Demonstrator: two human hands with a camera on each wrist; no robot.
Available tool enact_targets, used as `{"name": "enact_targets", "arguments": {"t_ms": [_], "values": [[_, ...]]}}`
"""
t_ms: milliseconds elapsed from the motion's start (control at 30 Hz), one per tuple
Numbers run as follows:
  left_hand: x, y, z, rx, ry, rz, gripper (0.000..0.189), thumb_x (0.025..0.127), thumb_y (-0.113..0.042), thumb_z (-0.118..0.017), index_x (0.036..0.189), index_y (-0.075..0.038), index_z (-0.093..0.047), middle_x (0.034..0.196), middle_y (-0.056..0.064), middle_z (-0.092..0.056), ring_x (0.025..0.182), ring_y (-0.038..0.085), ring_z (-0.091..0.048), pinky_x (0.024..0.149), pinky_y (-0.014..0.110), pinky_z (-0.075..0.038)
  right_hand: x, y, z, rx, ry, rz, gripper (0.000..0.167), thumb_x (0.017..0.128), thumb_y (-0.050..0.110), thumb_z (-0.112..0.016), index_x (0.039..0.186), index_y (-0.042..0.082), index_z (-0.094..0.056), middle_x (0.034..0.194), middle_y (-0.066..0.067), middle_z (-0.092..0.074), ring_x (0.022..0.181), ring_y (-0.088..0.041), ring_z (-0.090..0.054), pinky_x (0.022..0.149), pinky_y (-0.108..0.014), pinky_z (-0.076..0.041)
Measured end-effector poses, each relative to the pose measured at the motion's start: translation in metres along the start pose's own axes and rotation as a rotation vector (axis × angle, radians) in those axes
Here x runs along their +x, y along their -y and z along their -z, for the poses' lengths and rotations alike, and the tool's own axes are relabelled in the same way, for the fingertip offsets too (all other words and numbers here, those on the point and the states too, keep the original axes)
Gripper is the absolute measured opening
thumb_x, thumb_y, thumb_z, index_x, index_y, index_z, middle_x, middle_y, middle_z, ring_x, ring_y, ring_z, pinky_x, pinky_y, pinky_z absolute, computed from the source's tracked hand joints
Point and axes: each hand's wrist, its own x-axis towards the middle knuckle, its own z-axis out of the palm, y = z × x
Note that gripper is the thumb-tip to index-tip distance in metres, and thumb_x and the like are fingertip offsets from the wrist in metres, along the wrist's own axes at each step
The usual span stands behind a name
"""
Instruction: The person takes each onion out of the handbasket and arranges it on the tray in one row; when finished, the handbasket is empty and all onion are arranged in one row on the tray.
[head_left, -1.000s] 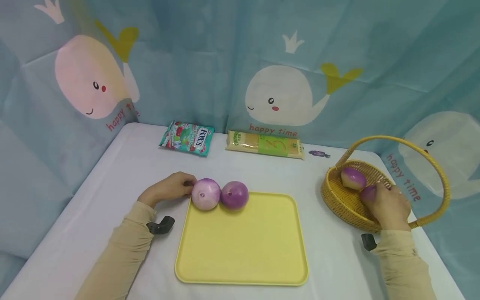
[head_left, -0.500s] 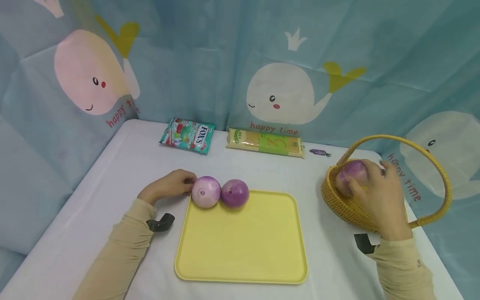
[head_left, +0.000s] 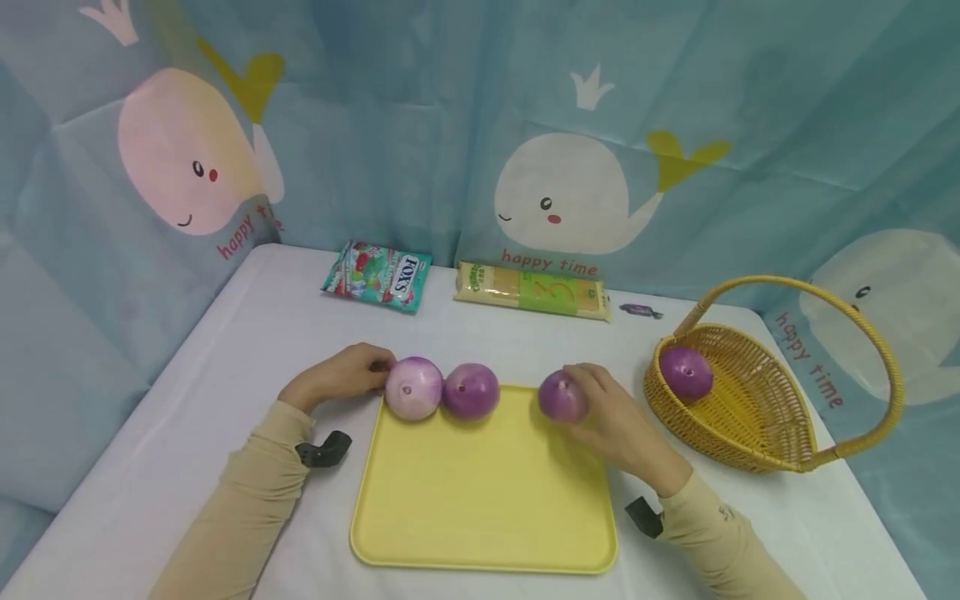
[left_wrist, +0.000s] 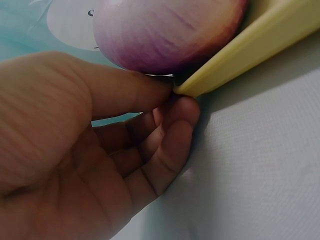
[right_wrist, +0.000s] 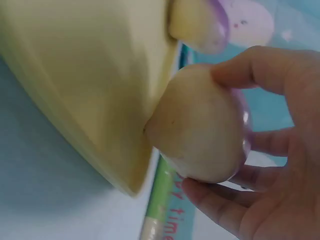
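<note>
My left hand [head_left: 341, 377] pinches the rim of the yellow tray [head_left: 483, 500] at its far left corner, thumb above and fingers below, as the left wrist view shows. Right beside it sits a pale purple onion [head_left: 414, 388] on the tray, with a darker onion [head_left: 471, 392] touching it on the right. Over the tray's far right corner, my right hand [head_left: 618, 421] grips another purple onion [head_left: 562, 397]. In the right wrist view, the held onion's [right_wrist: 200, 125] pale pointed end faces the tray, seemingly just above it.
A wicker basket [head_left: 697, 433] with a tall handle stands to the right, one purple onion [head_left: 686, 373] inside. Along the back lie a teal Fox's candy bag [head_left: 378, 277], a noodle packet [head_left: 532, 290] and a small purple wrapped candy [head_left: 641, 311]. A whale-print curtain hangs behind.
My right hand has lifted an onion out of the basket and carried it left to the tray's far right corner. The left hand has stayed at the tray's corner.
</note>
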Motion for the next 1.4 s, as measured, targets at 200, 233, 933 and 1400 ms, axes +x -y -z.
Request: {"name": "enact_targets", "arguments": {"t_ms": [200, 233, 933, 1400], "values": [[0.001, -0.002, 0.002, 0.018, -0.005, 0.001, 0.014, 0.091, -0.005, -0.055, 0.096, -0.006, -0.068, 0.077, 0.002, -0.06, 0.076, 0.014, -0.052, 0.072, 0.028, -0.045, 0.002, 0.005, -0.013, -0.017, 0.028, -0.008, 0.075, 0.074, 0.02, -0.082, 0.139, 0.005, -0.049, 0.137, -0.021, -0.049, 0.114, -0.037, -0.061, 0.092, -0.05, -0.053], [0.001, -0.002, 0.002, 0.018, -0.006, 0.004, 0.014, 0.091, -0.005, -0.055, 0.096, -0.005, -0.068, 0.077, 0.002, -0.06, 0.076, 0.013, -0.052, 0.071, 0.027, -0.045, 0.003, 0.005, -0.013, -0.003, 0.028, -0.008, 0.075, 0.073, 0.019, -0.082, 0.139, 0.006, -0.049, 0.137, -0.022, -0.049, 0.114, -0.038, -0.061, 0.092, -0.051, -0.052], [0.002, 0.002, 0.0, 0.008, 0.005, 0.035, 0.016, 0.091, -0.006, -0.053, 0.097, -0.005, -0.067, 0.08, 0.002, -0.06, 0.08, 0.016, -0.053, 0.074, 0.03, -0.045, 0.021, 0.022, -0.033, 0.053, 0.009, 0.123, 0.076, 0.073, 0.019, -0.086, 0.138, 0.009, -0.049, 0.141, -0.022, -0.048, 0.127, -0.039, -0.053, 0.101, -0.051, -0.047], [0.0, 0.002, -0.001, 0.012, 0.0, 0.012, 0.014, 0.091, -0.004, -0.054, 0.097, -0.004, -0.067, 0.08, 0.003, -0.061, 0.08, 0.015, -0.053, 0.076, 0.029, -0.045, 0.018, 0.024, -0.035, 0.046, 0.032, 0.114, 0.083, 0.073, 0.021, -0.085, 0.144, 0.012, -0.043, 0.143, -0.025, -0.046, 0.125, -0.039, -0.054, 0.099, -0.051, -0.049]]}}
